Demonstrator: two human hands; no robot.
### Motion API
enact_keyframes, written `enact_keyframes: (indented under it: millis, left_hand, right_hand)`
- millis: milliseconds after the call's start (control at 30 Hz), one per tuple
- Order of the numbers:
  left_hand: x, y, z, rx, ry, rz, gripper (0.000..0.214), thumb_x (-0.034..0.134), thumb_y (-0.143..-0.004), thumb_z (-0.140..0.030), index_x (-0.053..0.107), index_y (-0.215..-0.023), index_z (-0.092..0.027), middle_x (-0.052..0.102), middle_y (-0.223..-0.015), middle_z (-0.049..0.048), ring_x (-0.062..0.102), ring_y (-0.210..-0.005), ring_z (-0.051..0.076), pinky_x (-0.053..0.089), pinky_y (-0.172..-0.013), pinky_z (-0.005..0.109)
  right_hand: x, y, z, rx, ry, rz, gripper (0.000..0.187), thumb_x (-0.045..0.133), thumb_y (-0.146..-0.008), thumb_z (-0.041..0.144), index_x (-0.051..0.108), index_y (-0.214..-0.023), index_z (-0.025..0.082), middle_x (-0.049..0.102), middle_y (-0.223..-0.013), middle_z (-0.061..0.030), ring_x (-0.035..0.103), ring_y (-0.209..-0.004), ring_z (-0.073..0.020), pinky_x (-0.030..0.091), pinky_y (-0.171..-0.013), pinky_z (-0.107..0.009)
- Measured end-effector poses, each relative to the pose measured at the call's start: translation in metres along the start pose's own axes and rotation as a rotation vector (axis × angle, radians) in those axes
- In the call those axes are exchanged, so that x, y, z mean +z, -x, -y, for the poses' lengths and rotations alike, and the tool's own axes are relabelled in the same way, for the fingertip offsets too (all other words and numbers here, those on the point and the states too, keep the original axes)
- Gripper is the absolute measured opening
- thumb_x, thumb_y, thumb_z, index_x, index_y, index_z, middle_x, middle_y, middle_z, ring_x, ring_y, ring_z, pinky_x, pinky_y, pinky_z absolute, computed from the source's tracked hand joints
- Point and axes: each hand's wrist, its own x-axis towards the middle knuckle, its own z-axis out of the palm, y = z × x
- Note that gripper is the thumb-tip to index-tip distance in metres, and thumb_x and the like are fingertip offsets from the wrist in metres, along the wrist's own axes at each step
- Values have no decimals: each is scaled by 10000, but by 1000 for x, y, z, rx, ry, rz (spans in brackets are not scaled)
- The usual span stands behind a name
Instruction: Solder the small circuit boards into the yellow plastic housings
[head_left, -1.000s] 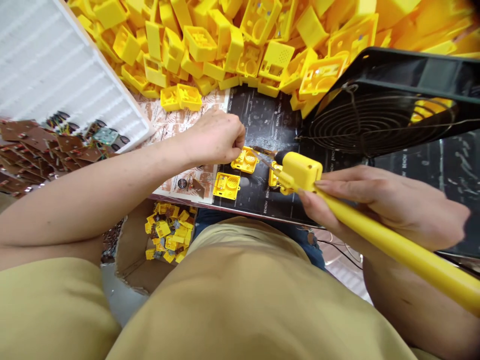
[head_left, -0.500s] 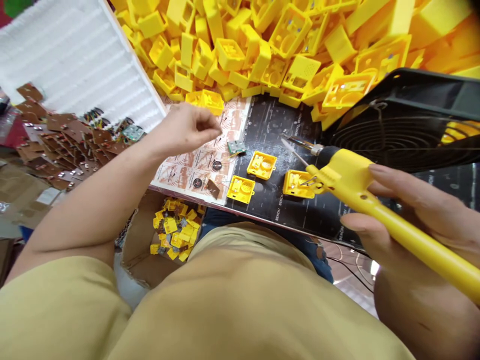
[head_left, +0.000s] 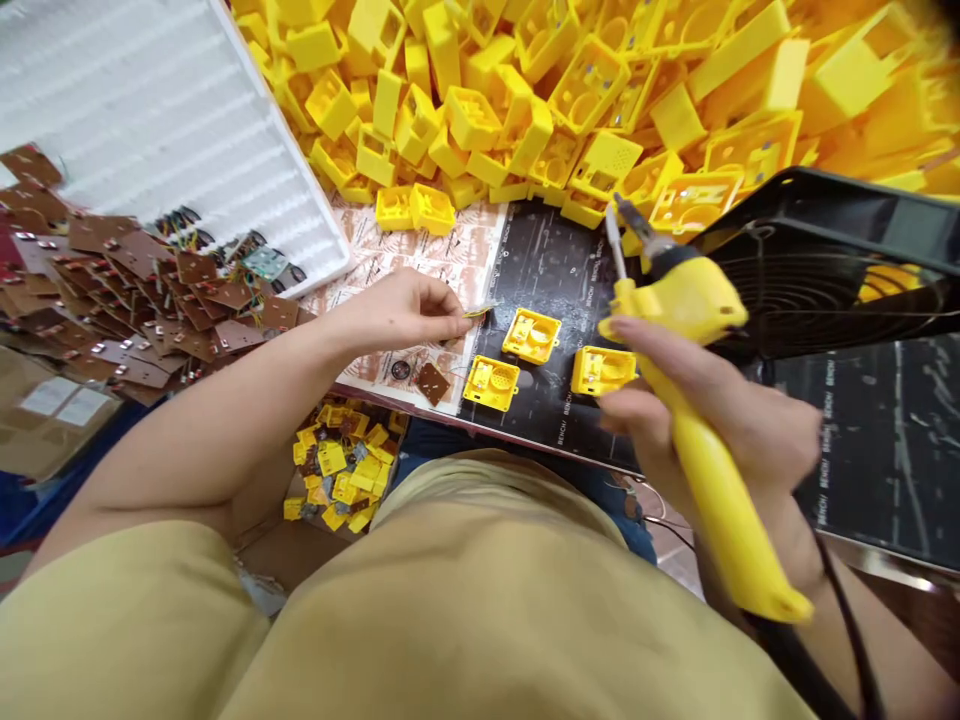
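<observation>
My left hand (head_left: 409, 312) pinches a small flat part, likely a little circuit board (head_left: 477, 313), just left of three yellow plastic housings (head_left: 532, 335) lying open on the black mat (head_left: 551, 260). My right hand (head_left: 720, 420) is wrapped round a yellow soldering iron (head_left: 694, 400), whose metal tip (head_left: 615, 235) points up and away from the housings. The other two housings (head_left: 491, 383) (head_left: 602, 370) lie near the mat's front edge, the right one just under my fingers.
A large heap of yellow housings (head_left: 570, 90) fills the back. A black fan with a wire grille (head_left: 825, 270) stands at right. A white ribbed tray (head_left: 150, 120) and brown circuit boards (head_left: 142, 300) lie at left. A box of assembled yellow parts (head_left: 341, 470) sits below the table edge.
My left hand left the housing, swung left, then came back pinching a small board. My right hand tilted the soldering iron from lying across to nearly upright, tip raised away from the housings.
</observation>
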Motion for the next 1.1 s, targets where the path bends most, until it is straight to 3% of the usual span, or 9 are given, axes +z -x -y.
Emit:
enact_keyframes:
  millis: [67,233,400,500,600,700,767,900,1100]
  left_hand:
    - [-1,0,-4,-22,97,50,239,619,-784,-406,671,-743,-176,652,-671,7,600,-634,132,455,-629,261]
    - [4,1,-11,7,176,66,197,595,-809,-352,664,-751,-177,662,-701,7,615,-650,124,469,-650,261]
    - [4,12,6,69,-3,-93,260,564,-842,-378,683,-764,-161,692,-687,40,647,-653,166,525,-672,319]
    - [11,17,14,216,-195,-294,252,604,-827,-315,726,-982,-159,763,-1040,98,699,-1039,260,522,-980,452]
    - [25,13,13,373,-24,-307,431,638,-824,-259,635,-1251,-198,674,-1323,94,611,-1274,252,474,-1097,423]
    - [40,2,9,342,312,-181,492,654,-816,-241,565,-1296,-181,742,-1080,73,728,-1008,192,578,-849,299]
    - [45,-5,6,302,389,-190,378,673,-805,-253,614,-1164,-153,732,-882,33,724,-833,149,561,-732,243]
    - [43,-11,-1,316,321,-247,137,672,-793,-276,671,-818,-142,700,-772,11,655,-734,107,520,-674,211]
    - [35,-14,-6,343,128,-244,132,628,-797,-264,702,-777,-157,691,-727,6,614,-676,114,517,-725,275]
  right_hand:
    - [17,-17,5,-73,-20,11,221,626,-956,234,633,-1177,238,724,-876,18,679,-675,-113,544,-636,-212]
    - [61,-46,4,-243,61,142,289,536,-969,138,617,-1240,194,677,-844,-34,670,-816,-191,545,-698,-294]
    - [74,-47,2,-88,-165,89,273,578,-971,190,585,-1244,190,720,-866,16,693,-744,-115,540,-654,-207]
    - [75,-43,4,59,-292,63,286,633,-939,213,586,-1220,235,741,-884,45,717,-754,-117,563,-659,-212]
    - [76,-42,9,104,-339,52,314,628,-931,190,558,-1233,240,748,-946,28,729,-832,-130,587,-739,-245]
    - [75,-41,13,120,-354,13,306,612,-937,188,528,-1224,252,741,-992,3,726,-877,-139,593,-788,-273]
    - [73,-40,11,130,-359,-24,325,621,-930,207,507,-1228,268,735,-966,7,722,-846,-144,598,-769,-289]
    - [67,-35,4,168,-343,-61,343,623,-934,253,496,-1250,294,735,-912,24,720,-802,-153,609,-761,-319]
    - [58,-28,-5,122,-197,0,306,625,-941,262,547,-1236,285,752,-954,25,731,-814,-158,604,-765,-292]
